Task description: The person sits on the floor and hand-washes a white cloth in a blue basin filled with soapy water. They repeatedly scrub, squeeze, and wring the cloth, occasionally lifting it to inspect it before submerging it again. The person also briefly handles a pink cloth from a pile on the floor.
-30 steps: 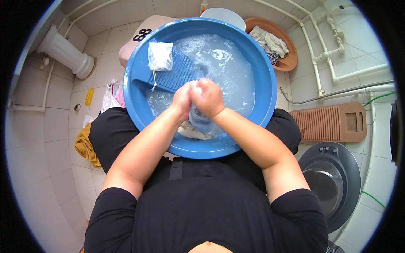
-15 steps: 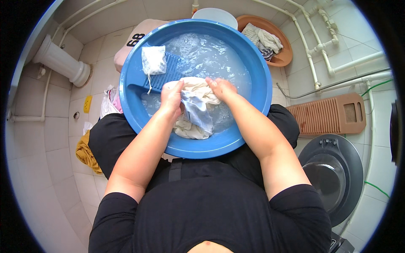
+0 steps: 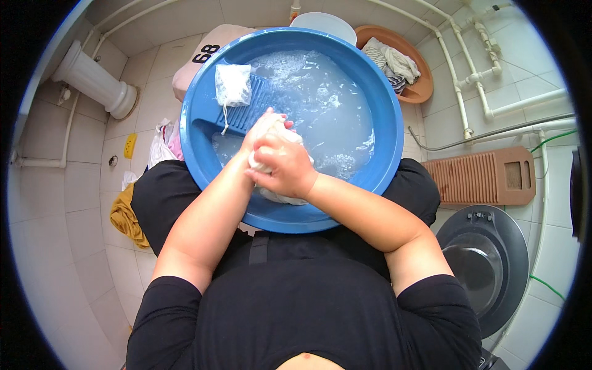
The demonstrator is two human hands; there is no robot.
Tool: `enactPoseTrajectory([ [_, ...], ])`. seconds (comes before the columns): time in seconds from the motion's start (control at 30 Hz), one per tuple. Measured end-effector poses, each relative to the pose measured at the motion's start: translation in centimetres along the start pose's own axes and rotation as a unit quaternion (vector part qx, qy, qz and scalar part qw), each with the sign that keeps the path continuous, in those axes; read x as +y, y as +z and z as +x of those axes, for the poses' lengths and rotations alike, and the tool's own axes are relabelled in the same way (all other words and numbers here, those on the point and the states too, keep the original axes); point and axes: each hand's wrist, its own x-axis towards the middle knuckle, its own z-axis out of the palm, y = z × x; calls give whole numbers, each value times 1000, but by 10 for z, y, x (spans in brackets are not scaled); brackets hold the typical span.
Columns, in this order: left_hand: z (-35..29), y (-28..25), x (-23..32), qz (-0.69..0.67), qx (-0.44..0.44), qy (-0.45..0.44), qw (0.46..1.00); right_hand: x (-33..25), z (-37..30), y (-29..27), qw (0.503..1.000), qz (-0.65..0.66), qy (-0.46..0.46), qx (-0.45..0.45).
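Both my hands are closed together on a wet, off-white garment [image 3: 271,129], bunched up over the near left part of a blue basin [image 3: 386,179]. My left hand [image 3: 254,132] lies under and behind the cloth, partly hidden. On top of it my right hand [image 3: 287,165] presses with curled fingers. A lower fold of pale cloth [image 3: 281,197] hangs below the hands toward the basin's near side. Cloudy, sudsy water [image 3: 336,102] fills the basin. On its ribbed built-in washboard [image 3: 262,92] rests a white mesh drawstring soap pouch [image 3: 234,85].
A brown tub [image 3: 420,91] with crumpled clothes [image 3: 394,61] and a white lid-like round [image 3: 325,26] stand behind. At right are a brown washboard [image 3: 478,176] and a dark grey round basin [image 3: 512,271]. Mustard cloth [image 3: 126,216] lies left; a white pipe [image 3: 98,86] rises behind it.
My right hand has moved left across the basin onto my left hand. The garment, held stretched between the hands before, is now squeezed into a bundle.
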Motion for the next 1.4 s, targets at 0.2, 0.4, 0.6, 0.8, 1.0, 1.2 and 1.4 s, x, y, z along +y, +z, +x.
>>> enactPoseTrajectory([
  [0.2, -4, 17, -23, 95, 141, 93, 981, 65, -13, 5, 975, -64, 191, 98],
  [0.4, 9, -17, -19, 161, 28, 64, 985, 9, -3, 3, 997, -15, 51, 64],
  [0.6, -5, 24, -23, 109, 143, 73, 981, 70, -11, 4, 954, -72, 281, 71],
  [0.8, -3, 20, -17, 102, 128, 175, 971, 131, -28, -25, 824, -98, 556, -54],
  [1.0, 5, -8, -8, 191, 248, 269, 911, 139, -32, -29, 797, -161, 477, -333],
  [1.2, 7, 7, -13, 125, 136, 187, 965, 133, -28, 11, 886, 231, 393, 89],
  [1.4, -5, 4, 3, 53, 68, 1, 996, -3, 4, -6, 1000, 16, 26, -5],
])
